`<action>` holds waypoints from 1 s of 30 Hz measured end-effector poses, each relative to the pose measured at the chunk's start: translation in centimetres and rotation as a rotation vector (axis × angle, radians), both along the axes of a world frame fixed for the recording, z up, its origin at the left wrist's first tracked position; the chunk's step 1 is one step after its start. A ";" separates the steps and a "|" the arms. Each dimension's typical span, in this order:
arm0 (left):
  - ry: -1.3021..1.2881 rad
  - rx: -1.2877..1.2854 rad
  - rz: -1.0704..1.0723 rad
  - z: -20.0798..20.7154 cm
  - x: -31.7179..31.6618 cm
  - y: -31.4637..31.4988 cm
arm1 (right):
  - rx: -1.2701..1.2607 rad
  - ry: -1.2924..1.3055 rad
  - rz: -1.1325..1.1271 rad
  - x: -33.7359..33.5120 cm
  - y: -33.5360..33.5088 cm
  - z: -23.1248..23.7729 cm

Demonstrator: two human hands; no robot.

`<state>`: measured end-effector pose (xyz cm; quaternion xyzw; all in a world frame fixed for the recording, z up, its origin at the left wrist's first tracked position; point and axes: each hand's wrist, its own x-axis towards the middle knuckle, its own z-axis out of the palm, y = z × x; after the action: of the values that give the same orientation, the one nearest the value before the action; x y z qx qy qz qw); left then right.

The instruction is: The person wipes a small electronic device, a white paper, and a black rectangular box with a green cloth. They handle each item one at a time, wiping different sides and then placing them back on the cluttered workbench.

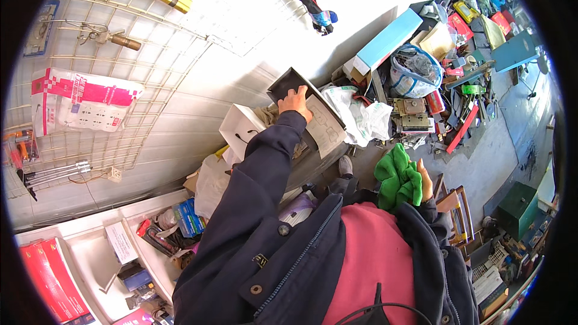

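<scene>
My left arm stretches forward, and my left hand (295,106) has its fingers bent over the upper part of a shallow black box (291,79). A tan sheet with line drawings (326,127) lies along the box; the fingertips are partly hidden against it. The box rests tilted among other goods by the wall. In my right hand (425,179), near my body on the right, is a bunched green cloth (397,176). The cloth hangs in folds and covers most of those fingers; the thumb sticks up beside it.
An open white box (239,127) stands just left of the black one. White plastic bags (367,121) and a long light-blue box (388,39) lie to its right. A wire rack (162,42) hangs on the left wall. A wooden chair (459,207) stands at the right, a divided white tray (90,259) lower left.
</scene>
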<state>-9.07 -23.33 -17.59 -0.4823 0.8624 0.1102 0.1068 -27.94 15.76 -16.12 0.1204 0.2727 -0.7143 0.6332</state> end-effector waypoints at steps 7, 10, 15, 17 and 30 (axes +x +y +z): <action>0.296 0.125 -0.068 3.0 3.6 -1.2 | 0.012 0.075 0.029 0.6 -2.3 0.6; 0.629 0.022 0.108 7.4 6.4 -0.1 | -0.053 0.114 0.049 0.5 -3.6 1.0; 1.481 0.573 0.539 13.9 8.9 5.2 | 0.004 0.338 0.150 2.0 -7.0 4.3; 1.610 0.631 0.543 14.7 8.1 8.2 | 0.021 0.415 0.139 3.9 -8.9 6.3; 1.416 0.954 0.148 13.3 7.9 17.2 | -0.003 0.470 -0.034 8.5 -13.6 11.4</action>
<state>-1.16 -6.16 -4.29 -0.2587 0.5536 0.7431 -0.2729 -19.47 2.12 -4.68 -0.0455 0.4093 -0.7336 0.5406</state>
